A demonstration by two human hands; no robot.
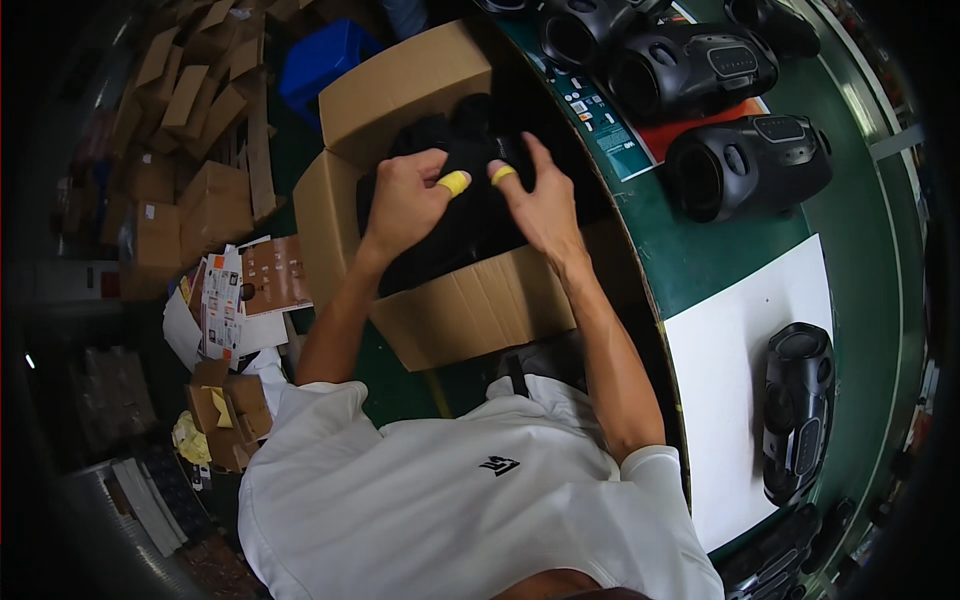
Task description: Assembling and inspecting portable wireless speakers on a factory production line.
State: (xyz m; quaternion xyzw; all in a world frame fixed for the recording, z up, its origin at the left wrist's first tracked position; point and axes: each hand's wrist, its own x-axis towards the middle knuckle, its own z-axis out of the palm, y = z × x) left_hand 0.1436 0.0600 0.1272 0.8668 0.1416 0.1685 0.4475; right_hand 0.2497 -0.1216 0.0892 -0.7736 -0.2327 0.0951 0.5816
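Observation:
An open cardboard box stands in front of me, its flaps folded outward. Dark black things fill its inside; their kind is hard to make out in the shadow. Over them is my left hand, thumb and forefinger apart, the other fingers mostly hidden. My right hand reaches in from the other side, its forefinger stretched out and its thumb pointing toward the left one. Yellow tape wraps both thumbs. Nothing shows clearly between the fingers of either hand.
To the right runs a green workbench bearing several black portable speakers and a white sheet. Cardboard boxes pile up at the left. A blue bin stands beyond the box, and a small opened carton lies at lower left.

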